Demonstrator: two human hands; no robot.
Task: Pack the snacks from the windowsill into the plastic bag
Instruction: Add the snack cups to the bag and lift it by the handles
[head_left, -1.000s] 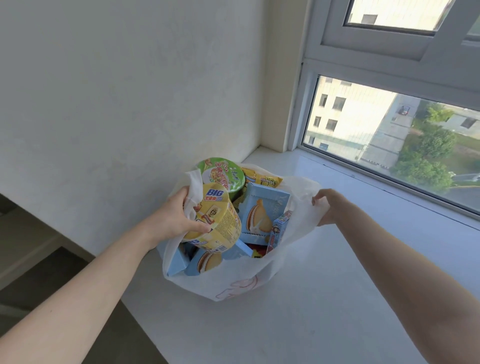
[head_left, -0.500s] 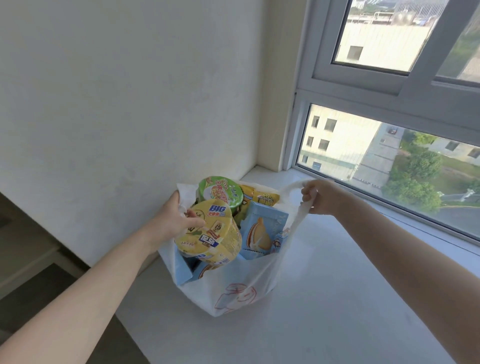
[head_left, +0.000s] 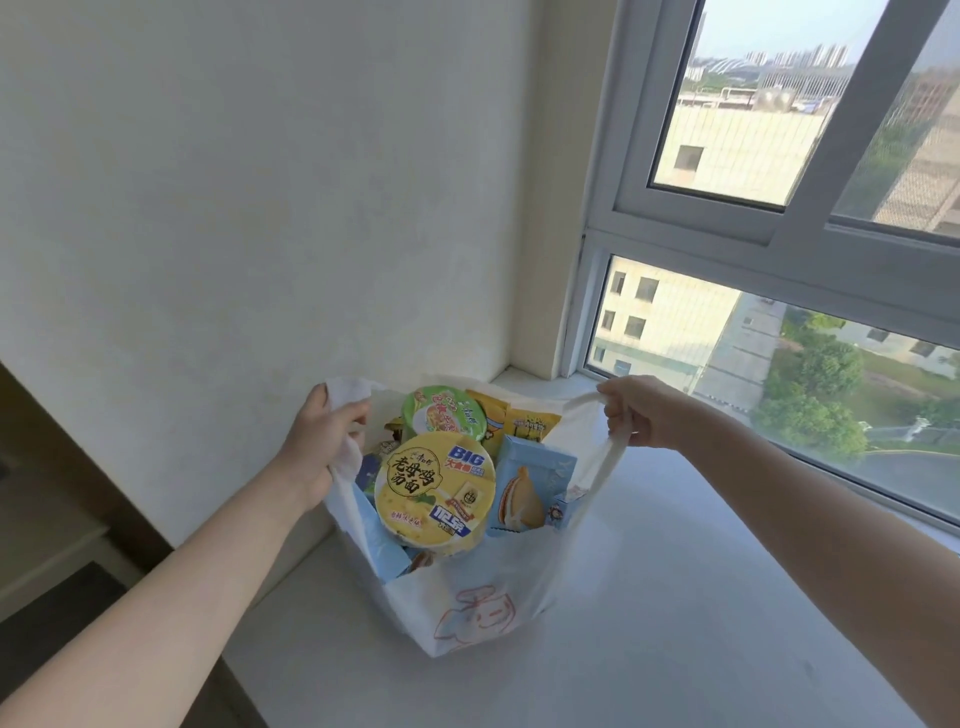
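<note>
Both grips now hold the plastic bag handles, left hand and right hand; a second ago my left held the yellow noodle cup. Windowsill looks bare, packing seems finished.

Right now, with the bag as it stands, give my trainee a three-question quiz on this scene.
1. True or false: each hand grips a handle of the plastic bag.
2. Which cup lies nearer the camera? A) the green-lidded noodle cup B) the yellow-lidded noodle cup
3. Fill in: the blue box with a pastry picture stands to the ___ of the yellow-lidded cup, as the camera sees it.

Key
1. True: the left hand and the right hand each hold one handle.
2. B
3. right
</note>
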